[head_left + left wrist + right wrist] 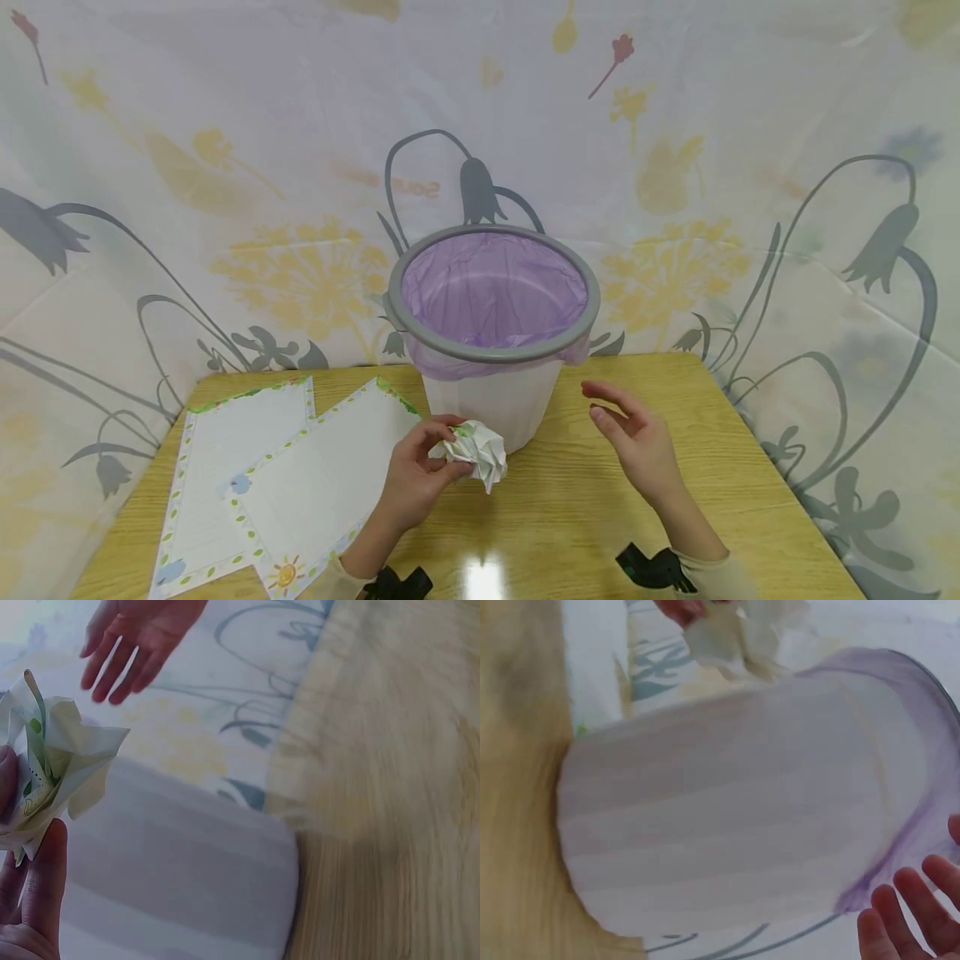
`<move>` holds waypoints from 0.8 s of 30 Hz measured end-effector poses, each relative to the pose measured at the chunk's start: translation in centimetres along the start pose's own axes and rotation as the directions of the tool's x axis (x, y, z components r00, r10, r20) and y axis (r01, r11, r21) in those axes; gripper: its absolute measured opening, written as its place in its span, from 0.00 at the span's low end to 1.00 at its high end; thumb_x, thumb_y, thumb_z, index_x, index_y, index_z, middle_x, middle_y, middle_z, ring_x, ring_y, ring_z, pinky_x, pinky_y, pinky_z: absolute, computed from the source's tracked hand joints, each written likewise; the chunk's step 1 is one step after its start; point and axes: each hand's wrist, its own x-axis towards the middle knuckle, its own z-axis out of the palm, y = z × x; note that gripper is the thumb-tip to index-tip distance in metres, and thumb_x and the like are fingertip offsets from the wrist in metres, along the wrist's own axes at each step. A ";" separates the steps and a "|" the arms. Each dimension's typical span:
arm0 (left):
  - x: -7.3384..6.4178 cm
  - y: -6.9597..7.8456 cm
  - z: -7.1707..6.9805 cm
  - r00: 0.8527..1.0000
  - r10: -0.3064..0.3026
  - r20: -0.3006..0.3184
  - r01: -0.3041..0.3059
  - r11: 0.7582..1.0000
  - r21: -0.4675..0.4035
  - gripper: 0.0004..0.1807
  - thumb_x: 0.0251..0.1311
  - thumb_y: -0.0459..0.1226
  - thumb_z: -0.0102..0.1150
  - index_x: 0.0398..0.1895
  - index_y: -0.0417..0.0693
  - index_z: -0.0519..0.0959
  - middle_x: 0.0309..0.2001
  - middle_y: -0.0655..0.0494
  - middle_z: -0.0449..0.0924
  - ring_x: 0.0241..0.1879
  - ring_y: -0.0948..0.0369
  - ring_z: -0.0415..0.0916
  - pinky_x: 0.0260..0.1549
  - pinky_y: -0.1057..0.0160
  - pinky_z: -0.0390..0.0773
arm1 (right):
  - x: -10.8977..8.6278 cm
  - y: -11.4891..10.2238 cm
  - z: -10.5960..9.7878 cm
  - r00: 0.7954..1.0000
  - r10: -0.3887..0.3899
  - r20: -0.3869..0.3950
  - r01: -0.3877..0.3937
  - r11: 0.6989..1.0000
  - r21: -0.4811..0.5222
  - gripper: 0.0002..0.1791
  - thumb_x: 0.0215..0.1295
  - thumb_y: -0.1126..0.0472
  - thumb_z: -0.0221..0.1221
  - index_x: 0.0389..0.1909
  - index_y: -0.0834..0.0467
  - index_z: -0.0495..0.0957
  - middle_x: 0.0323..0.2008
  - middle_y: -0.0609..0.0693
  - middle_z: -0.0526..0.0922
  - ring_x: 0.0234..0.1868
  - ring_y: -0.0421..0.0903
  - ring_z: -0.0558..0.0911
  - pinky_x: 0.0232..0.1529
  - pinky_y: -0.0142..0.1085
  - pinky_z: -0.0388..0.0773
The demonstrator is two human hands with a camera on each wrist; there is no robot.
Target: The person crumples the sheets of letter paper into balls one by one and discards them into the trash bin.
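Observation:
My left hand [422,471] pinches a crumpled ball of paper [480,452] between thumb and fingers. The ball is white with bits of green print, and in the left wrist view the crumpled paper [56,761] shows sharp folded edges. It overlaps the front of a white trash can [487,400] in the head view. A purple bag [491,287] lines the can, held under a grey rim [397,312]. To the can's right, my right hand [633,437] is raised with fingers loosely bent and nothing in it. In the right wrist view its fingertips [881,900] overlap the bag's hanging edge.
Two flat sheets of paper with leafy printed borders lie overlapping on the left of the wooden table [600,533]: a rear sheet [217,458] and a front sheet [322,467]. A flower-printed cloth [300,167] hangs behind and at both sides.

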 end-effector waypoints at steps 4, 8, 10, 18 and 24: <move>-0.1 0.5 -1.9 0.999 0.007 -0.053 -0.003 0.998 0.068 0.19 0.48 0.16 0.68 0.39 0.33 0.70 0.54 0.35 0.72 0.54 0.57 0.78 0.30 0.61 0.85 | 1.6 -0.3 -0.9 0.996 -0.004 -0.092 0.002 1.000 -0.016 0.16 0.70 0.76 0.53 0.57 0.75 0.74 0.54 0.53 0.81 0.58 0.44 0.78 0.55 0.29 0.76; 0.0 1.3 -3.7 0.994 0.026 -0.102 -0.014 0.993 0.121 0.19 0.48 0.14 0.66 0.38 0.31 0.70 0.53 0.38 0.73 0.54 0.59 0.78 0.31 0.62 0.85 | 3.2 -0.6 -1.4 0.991 -0.008 -0.132 0.003 0.999 -0.040 0.17 0.70 0.75 0.55 0.58 0.74 0.74 0.53 0.54 0.81 0.57 0.45 0.78 0.56 0.29 0.75; 0.2 1.8 -4.6 0.991 0.033 -0.129 -0.016 0.991 0.132 0.18 0.48 0.13 0.65 0.38 0.30 0.69 0.53 0.42 0.74 0.55 0.60 0.78 0.32 0.63 0.85 | 4.0 -0.8 -1.6 0.991 -0.002 -0.135 -0.007 0.998 -0.064 0.17 0.71 0.73 0.55 0.59 0.73 0.74 0.54 0.56 0.79 0.57 0.46 0.77 0.56 0.29 0.75; 1.8 3.8 -8.1 0.969 0.066 -0.239 -0.028 0.987 0.157 0.19 0.45 0.08 0.61 0.39 0.22 0.68 0.54 0.52 0.76 0.55 0.62 0.78 0.35 0.66 0.84 | 7.7 -1.7 -1.2 0.986 0.069 -0.149 -0.089 0.987 -0.133 0.21 0.75 0.62 0.56 0.64 0.65 0.73 0.61 0.56 0.74 0.62 0.49 0.74 0.56 0.28 0.73; 3.2 5.6 -9.7 0.956 0.109 -0.274 -0.050 0.976 0.213 0.20 0.45 0.08 0.61 0.40 0.22 0.68 0.53 0.49 0.75 0.53 0.61 0.78 0.36 0.68 0.84 | 9.9 -2.0 -1.0 0.987 0.060 -0.150 -0.079 0.990 -0.120 0.23 0.76 0.61 0.54 0.67 0.66 0.70 0.65 0.55 0.70 0.63 0.48 0.71 0.58 0.29 0.72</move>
